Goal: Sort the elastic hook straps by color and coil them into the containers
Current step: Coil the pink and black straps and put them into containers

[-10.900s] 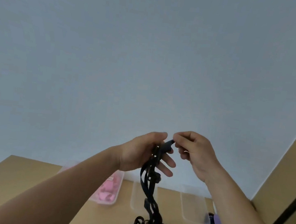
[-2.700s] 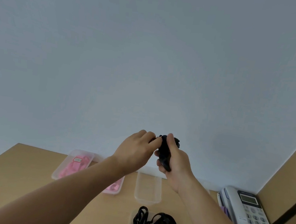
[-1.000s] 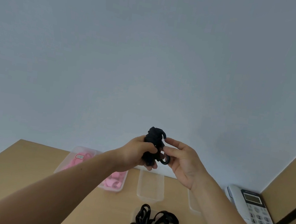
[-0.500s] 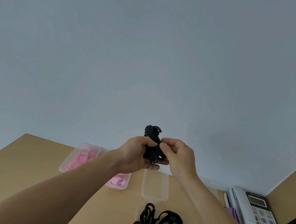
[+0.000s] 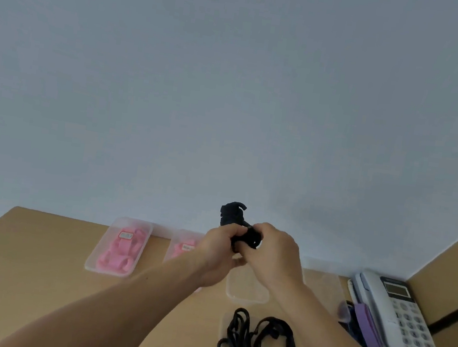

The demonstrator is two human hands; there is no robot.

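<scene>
Your left hand (image 5: 219, 252) and right hand (image 5: 272, 254) both clench the coiled black strap (image 5: 232, 217) raised above the empty clear container (image 5: 247, 290); it's probably light, soft and springy, so pinch across the wraps

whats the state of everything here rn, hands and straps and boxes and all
left hand, gripping the coiled black strap
right hand, pinching the coil's lower end
coiled black strap, wound into a bundle, held in the air
loose black straps, uncoiled, tangled heap
left container, holding coiled pink straps
middle clear container, empty
phone, handset on its cradle
</scene>
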